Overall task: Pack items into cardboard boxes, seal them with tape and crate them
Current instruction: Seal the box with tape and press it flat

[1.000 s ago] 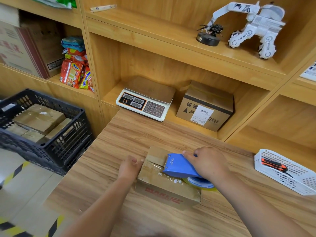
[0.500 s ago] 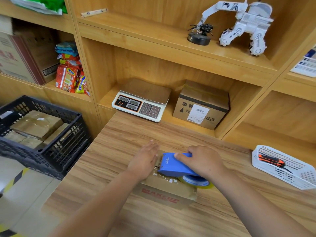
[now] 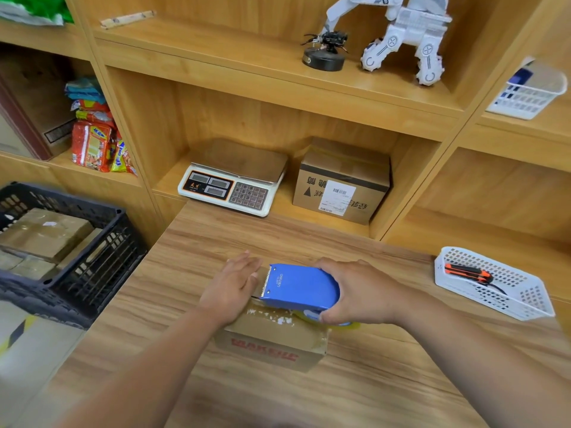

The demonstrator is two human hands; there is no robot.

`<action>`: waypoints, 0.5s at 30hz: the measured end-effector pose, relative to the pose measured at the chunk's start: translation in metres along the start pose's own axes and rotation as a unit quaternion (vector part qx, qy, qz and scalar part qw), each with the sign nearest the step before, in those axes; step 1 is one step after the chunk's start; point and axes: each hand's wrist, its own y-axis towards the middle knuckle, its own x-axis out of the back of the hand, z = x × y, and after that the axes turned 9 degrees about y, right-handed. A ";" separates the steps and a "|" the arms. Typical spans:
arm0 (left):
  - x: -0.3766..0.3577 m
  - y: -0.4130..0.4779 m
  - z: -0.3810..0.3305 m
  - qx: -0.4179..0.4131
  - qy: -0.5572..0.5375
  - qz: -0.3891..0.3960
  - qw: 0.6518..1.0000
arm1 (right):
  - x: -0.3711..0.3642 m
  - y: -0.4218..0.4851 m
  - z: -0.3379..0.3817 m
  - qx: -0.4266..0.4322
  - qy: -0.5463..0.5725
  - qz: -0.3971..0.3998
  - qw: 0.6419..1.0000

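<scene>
We're on the one head-worn camera here, high above the wooden surface (image 3: 340, 396), facing forward and tipped down. The left hand (image 3: 234, 288) and right hand (image 3: 361, 291) reach in from the bottom edge and meet close below us at mid-frame, on the box (image 3: 278, 335) and the tape dispenser (image 3: 302, 287). Straight ahead and farther off, the shelves (image 3: 247, 60) fill the upper half, with the scale (image 3: 234, 183) facing us. It's a wide lens, so we catch the crate (image 3: 92, 273) at far left, the basket (image 3: 531, 301) at right and the floor (image 3: 31, 350) at lower left.
</scene>
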 end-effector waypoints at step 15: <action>0.006 -0.004 -0.023 0.036 0.011 -0.044 0.998 | 0.025 -0.088 -0.117 -0.106 0.092 0.023 0.990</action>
